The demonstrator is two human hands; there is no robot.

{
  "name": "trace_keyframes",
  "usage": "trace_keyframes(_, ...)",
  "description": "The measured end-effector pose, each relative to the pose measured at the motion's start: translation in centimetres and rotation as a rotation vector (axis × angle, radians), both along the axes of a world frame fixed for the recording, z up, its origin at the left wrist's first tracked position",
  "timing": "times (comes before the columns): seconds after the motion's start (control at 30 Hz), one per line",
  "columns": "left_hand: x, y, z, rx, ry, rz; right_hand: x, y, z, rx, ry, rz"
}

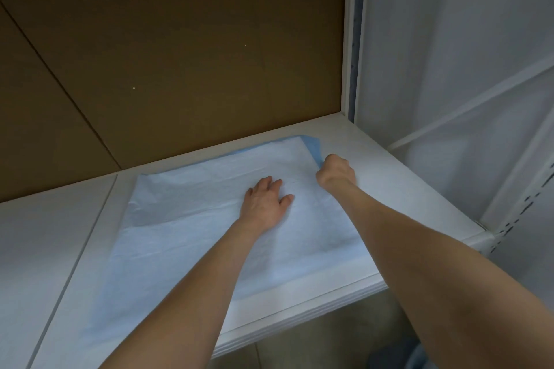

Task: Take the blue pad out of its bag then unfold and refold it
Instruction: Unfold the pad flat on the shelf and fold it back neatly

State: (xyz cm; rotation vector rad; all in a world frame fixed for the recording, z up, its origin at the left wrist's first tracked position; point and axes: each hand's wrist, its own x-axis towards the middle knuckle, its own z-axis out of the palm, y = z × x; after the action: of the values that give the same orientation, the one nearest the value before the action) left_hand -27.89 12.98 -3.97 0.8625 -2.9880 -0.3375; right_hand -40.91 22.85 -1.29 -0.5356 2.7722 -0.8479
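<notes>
The blue pad (186,219) lies spread flat on the white shelf (389,189), its pale side up, with a darker blue strip showing along its far right edge. My left hand (265,204) rests flat on the pad's middle, fingers straight and spread. Curled into a fist, my right hand (335,172) grips the pad's right edge near the far right corner. No bag is in view.
A brown cardboard back panel (180,54) closes the shelf behind the pad. A white upright post (349,39) and a white sheeted wall (464,54) stand to the right. The shelf's front edge (299,311) runs below my forearms.
</notes>
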Motion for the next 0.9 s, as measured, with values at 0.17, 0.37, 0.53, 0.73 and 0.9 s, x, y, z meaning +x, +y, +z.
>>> trace_keyframes(0.17, -0.2, 0.6, -0.3, -0.011, -0.063, 0.008, -0.2, -0.2, -0.1, -0.087, -0.089, -0.032)
trace_keyframes(0.37, -0.4, 0.8, -1.0, -0.013, -0.12, 0.013, 0.1, -0.1, -0.9, -0.052, -0.067, -0.035)
trace_keyframes(0.53, -0.1, 1.2, -0.5, 0.019, -0.151, 0.011, 0.7, 1.2, -0.3, 0.03, -0.002, 0.004)
trace_keyframes(0.73, 1.4, 3.4, 0.4, 0.026, -0.024, -0.098, 1.2, 5.4, 0.7, -0.011, 0.071, -0.106)
trace_keyframes(0.9, 2.8, 5.5, 1.0, -0.049, 0.067, -0.177, 2.9, 7.9, 1.0, -0.055, -0.038, -0.114)
